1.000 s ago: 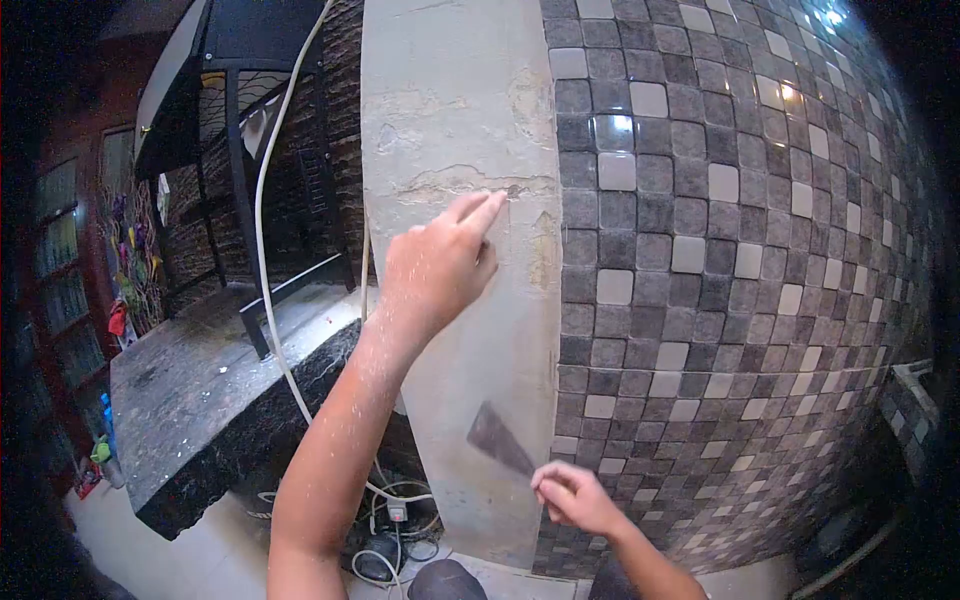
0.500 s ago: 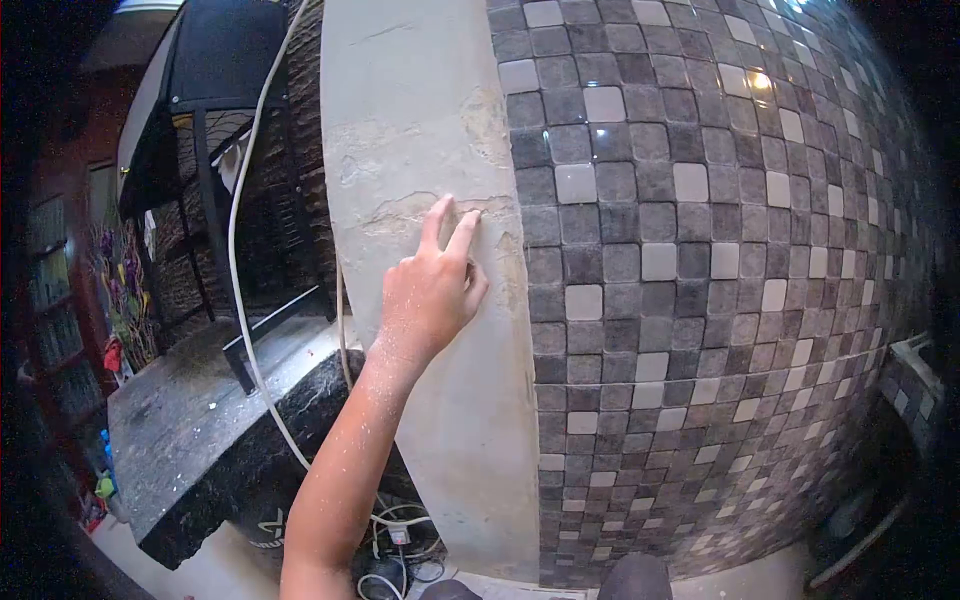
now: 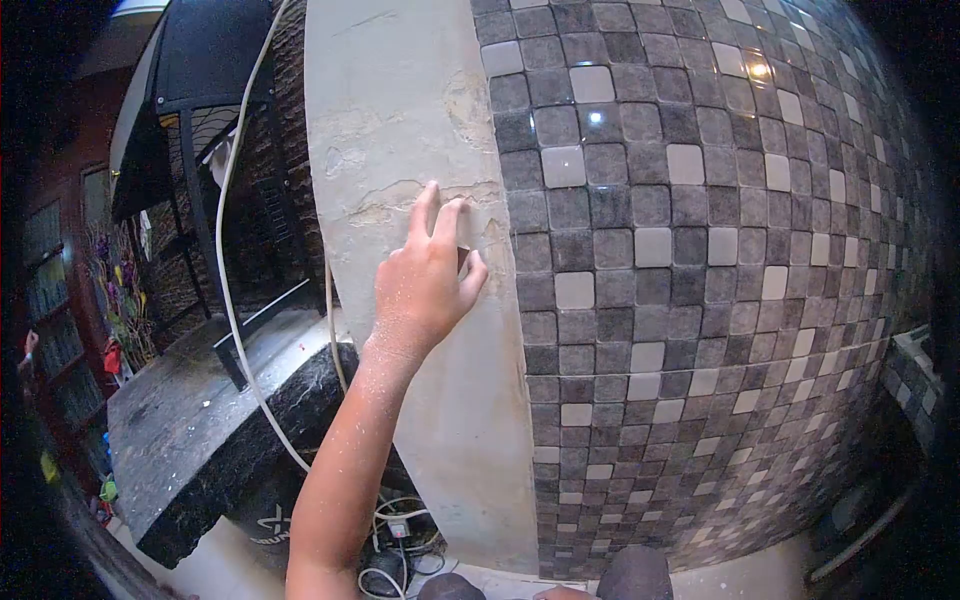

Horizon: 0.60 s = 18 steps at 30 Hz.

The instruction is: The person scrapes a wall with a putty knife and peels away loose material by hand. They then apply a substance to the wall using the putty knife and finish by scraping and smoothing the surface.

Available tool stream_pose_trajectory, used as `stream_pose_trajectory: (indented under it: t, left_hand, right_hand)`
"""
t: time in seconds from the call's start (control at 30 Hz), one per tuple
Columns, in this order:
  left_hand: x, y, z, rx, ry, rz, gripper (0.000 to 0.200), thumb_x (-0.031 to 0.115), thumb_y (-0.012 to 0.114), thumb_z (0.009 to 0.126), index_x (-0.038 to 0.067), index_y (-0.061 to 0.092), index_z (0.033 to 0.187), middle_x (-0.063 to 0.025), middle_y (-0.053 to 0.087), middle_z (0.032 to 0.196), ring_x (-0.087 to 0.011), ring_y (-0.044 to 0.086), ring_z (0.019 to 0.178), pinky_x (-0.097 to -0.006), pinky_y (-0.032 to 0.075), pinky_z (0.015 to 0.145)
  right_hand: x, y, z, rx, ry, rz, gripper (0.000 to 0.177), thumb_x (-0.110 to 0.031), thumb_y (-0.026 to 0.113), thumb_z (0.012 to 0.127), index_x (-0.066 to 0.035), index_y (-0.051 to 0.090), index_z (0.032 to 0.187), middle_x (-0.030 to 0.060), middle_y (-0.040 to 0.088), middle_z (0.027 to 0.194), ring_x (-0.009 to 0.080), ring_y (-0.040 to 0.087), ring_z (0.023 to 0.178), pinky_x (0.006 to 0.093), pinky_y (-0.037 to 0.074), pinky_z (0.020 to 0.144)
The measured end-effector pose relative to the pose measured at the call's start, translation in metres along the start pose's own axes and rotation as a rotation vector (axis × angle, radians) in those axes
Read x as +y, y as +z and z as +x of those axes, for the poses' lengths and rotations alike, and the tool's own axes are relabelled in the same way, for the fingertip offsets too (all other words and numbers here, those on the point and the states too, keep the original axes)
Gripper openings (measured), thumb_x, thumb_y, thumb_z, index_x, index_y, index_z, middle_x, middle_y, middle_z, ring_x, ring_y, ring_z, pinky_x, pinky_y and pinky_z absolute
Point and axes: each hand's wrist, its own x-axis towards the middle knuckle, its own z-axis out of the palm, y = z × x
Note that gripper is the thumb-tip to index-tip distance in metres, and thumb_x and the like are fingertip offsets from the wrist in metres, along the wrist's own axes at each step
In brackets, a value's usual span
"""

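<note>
My left hand [image 3: 420,285] reaches up against a pale plastered wall strip [image 3: 465,420], its back toward me and dusted with white specks. Two fingertips touch the wall at a cracked, flaking patch [image 3: 385,200]. Between the thumb and the palm shows the edge of a small dark-brown piece [image 3: 463,259] that looks like sandpaper; the fingers hide most of it. At the bottom edge, between my knees, a sliver of skin appears, probably my right hand [image 3: 563,594]; its fingers are out of sight.
Grey mosaic tiles [image 3: 690,290] cover the wall to the right. On the left stand a dark stone slab [image 3: 190,400] and a black metal frame [image 3: 200,200]. A white cable [image 3: 232,250] hangs before them. Coiled cords and a plug [image 3: 399,528] lie below. A person's hand [image 3: 31,342] shows far left.
The view has shifted slightly, and the wall appears a little further left. My left hand has turned a bit, its thumb further out, and the brown piece now shows.
</note>
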Motion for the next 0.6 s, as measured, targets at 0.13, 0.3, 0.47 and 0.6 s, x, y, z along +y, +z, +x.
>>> stream_pose_trajectory:
  t: [0.13,0.3,0.47,0.6]
  left_hand:
    - [0.001,-0.003,0.000,0.000,-0.050,-0.039,0.056,0.023,0.068,0.086,0.015,0.049,0.138,-0.0164,0.042,0.153,-0.0338,0.073,0.089,-0.0464,0.059,0.079]
    - [0.004,0.000,-0.004,0.012,-0.028,0.026,0.056,0.021,0.068,0.086,0.017,0.048,0.139,-0.0156,0.040,0.154,-0.0294,0.073,0.080,-0.0448,0.060,0.075]
    - [0.005,0.002,-0.003,0.001,-0.037,-0.009,0.059,0.019,0.067,0.085,0.014,0.048,0.140,-0.0199,0.041,0.152,-0.0346,0.074,0.084,-0.0452,0.061,0.072]
    - [0.004,0.004,-0.002,0.017,-0.029,-0.038,0.059,0.019,0.067,0.084,0.012,0.048,0.139,-0.0225,0.041,0.150,-0.0375,0.074,0.085,-0.0452,0.062,0.071]
  right_hand:
    - [-0.017,-0.010,-0.006,0.000,0.011,0.021,0.024,-0.019,0.058,0.083,-0.001,0.066,0.096,0.0247,0.068,0.089,0.0379,0.065,0.078,0.0478,0.051,0.072]
    - [-0.021,-0.013,-0.007,-0.002,0.022,0.015,0.022,-0.019,0.058,0.084,0.000,0.065,0.093,0.0248,0.067,0.086,0.0371,0.064,0.075,0.0474,0.050,0.071]
    - [-0.010,-0.004,-0.005,0.020,0.014,0.024,0.023,-0.021,0.058,0.087,-0.001,0.066,0.093,0.0244,0.068,0.088,0.0391,0.065,0.077,0.0482,0.051,0.073]
    - [0.005,0.004,-0.001,0.002,-0.005,-0.010,0.024,-0.020,0.058,0.086,-0.001,0.068,0.096,0.0241,0.070,0.091,0.0414,0.067,0.083,0.0490,0.053,0.076]
